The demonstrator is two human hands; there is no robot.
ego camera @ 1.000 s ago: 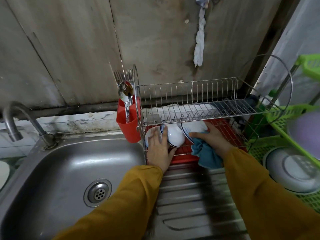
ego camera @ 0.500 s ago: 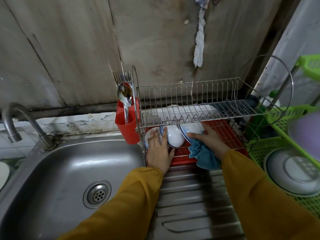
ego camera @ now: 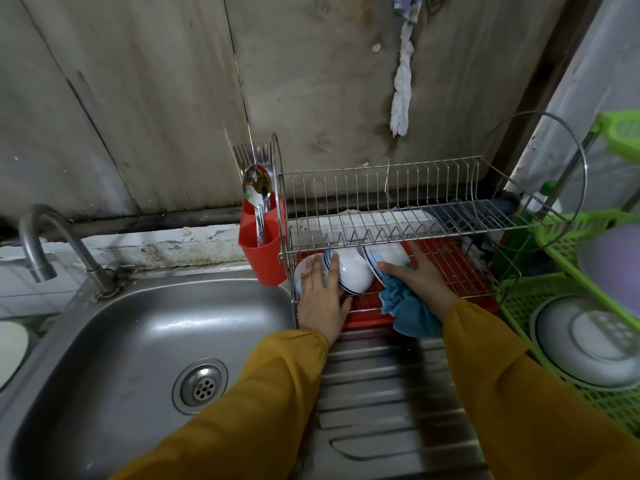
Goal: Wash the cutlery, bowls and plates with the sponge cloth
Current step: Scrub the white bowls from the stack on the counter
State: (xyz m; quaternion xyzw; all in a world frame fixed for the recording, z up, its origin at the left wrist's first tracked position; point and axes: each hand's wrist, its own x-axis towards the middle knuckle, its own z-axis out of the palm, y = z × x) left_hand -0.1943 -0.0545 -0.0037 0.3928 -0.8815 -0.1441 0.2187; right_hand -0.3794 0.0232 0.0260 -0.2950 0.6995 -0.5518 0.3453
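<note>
Three bowls (ego camera: 356, 275) are standing on edge in the lower tier of the wire rack (ego camera: 381, 188), to the right of the sink (ego camera: 121, 341), leaning one against the next over a red tray (ego camera: 367, 317). The left hand (ego camera: 322, 299) is lying open, its straight fingers spreading across the left bowl (ego camera: 304, 271) and onto the rim of the middle bowl (ego camera: 356, 268). The right hand (ego camera: 422, 282) is holding the blue cloth (ego camera: 408, 313) bunched under its palm while its outstretched fingers are touching the right bowl (ego camera: 388, 254); the fingers pinning the cloth are hidden. Spoons (ego camera: 256, 185) and forks (ego camera: 252, 154) are standing in a red cup (ego camera: 259, 258) hanging on the rack's left end.

Whether the person is seating the bowls or lifting one out is not clear, though both hands seem to be steadying the row. Doing this well is probably calling for flat, even pressure from the left palm, so that the leaning bowls are not sliding or knocking together, and for each rim to be sitting between two wires. Glazed bowls are likely slippery when wet, so moving one at a time looks wise. The cloth is trailing over the tray's near edge and could be snagging on the wires, so gathering it tighter would help.
</note>
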